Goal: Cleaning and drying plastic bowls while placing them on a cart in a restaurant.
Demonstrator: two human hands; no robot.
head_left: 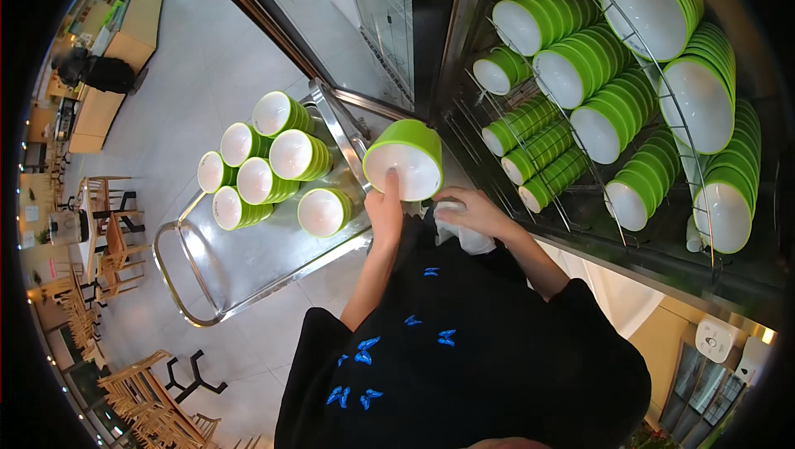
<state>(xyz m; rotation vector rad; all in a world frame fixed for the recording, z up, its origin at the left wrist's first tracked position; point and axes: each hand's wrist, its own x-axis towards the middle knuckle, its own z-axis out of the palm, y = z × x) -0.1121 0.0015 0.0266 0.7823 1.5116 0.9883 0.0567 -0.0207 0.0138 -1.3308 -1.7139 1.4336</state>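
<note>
In front of my body I hold a bowl (418, 169), bright green outside and white inside. My left hand (386, 211) grips its near rim, with a finger laid on the white inner face. The other fingers are hidden behind the bowl. My right hand (479, 214) is closed on a crumpled white cloth (465, 239), its fingertips close to the bowl's lower right rim. Whether they touch the rim I cannot tell. On the left, several stacks of the same green bowls (258, 181) lie on their sides on a steel cart (248, 271).
To the right stands an open metal cabinet whose wire racks (571, 151) hold many rows of green bowls (609, 130). An open glass door (377, 19) rises ahead, between cart and cabinet. Wooden chairs (157, 403) and a counter (120, 68) are farther left, with a person in dark clothes (108, 73).
</note>
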